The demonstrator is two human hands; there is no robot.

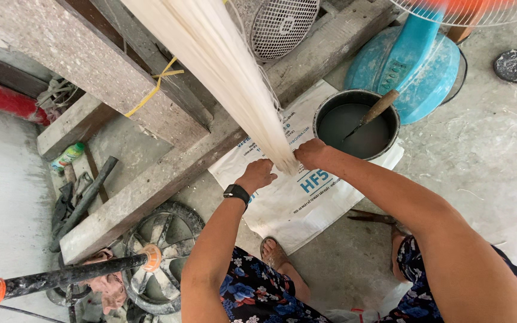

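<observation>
From the head camera I looked straight down at a grey concrete floor. A long sheaf of pale cream fibres (228, 72) slanted from the top of the view down to the middle, narrowing at its lower end. Both of my hands met at that lower end. My left hand (257, 174), with a black watch (236, 193) on its wrist, was curled around the left side of the tip. My right hand (310, 152) was closed on the tip from the right, its knuckles touching the fibres. The two hands sat just beside each other.

Under the hands lay a white woven sack (297, 197) with blue print, spread flat on the floor. On its far right corner stood a round black bucket (329, 107) of dark liquid, with a wooden-handled tool (373, 112) leaning in it. Just beyond the bucket was the turquoise base of a standing fan (414, 66).

To the left, weathered wooden beams (151, 179) crossed the floor, one tied with yellow string (154, 90). Near the bottom left lay a dusty round fan base (163, 263). My sandalled foot (273, 254) rested near the sack's near edge.
</observation>
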